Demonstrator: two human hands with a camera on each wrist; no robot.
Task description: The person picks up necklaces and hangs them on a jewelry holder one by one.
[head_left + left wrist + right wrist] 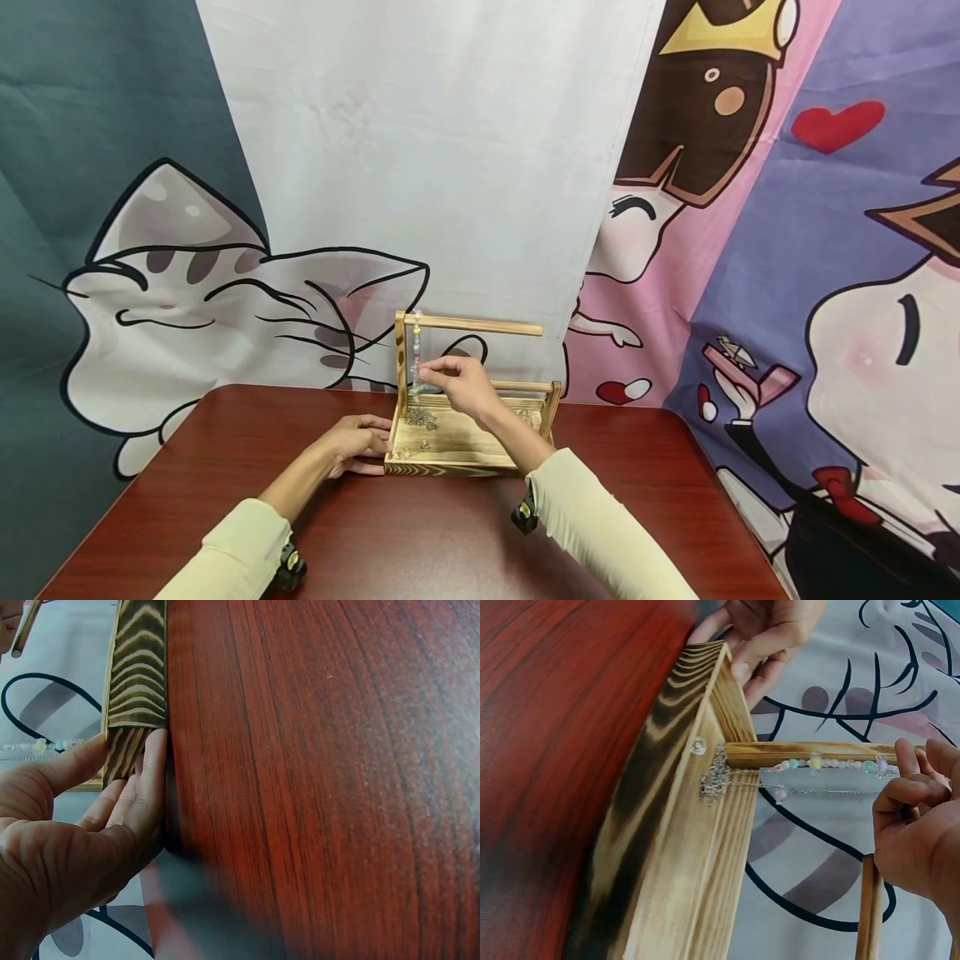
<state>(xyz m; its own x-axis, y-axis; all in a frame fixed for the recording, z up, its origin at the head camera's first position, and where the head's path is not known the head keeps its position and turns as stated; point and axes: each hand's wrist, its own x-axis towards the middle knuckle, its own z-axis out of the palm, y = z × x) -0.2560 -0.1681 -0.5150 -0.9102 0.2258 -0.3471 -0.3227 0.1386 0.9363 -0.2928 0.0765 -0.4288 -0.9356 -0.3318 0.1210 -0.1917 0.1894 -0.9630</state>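
Note:
A wooden jewelry rack with a tray base and crossbars stands on the table. My left hand holds the tray's left end, thumb at the rim and fingers along the outer side. From the upper bar, close to the left post, hangs a pastel beaded necklace with a thin silver chain. My right hand pinches this strand partway down; in the right wrist view its fingertips partly hide the beads. Below, a pile of silver chain lies in the tray.
The red-brown table surrounds the rack. A lower bar with a short post is at the right. Small clear pieces lie near the tray's front left. Behind the table hangs a cartoon-printed cloth.

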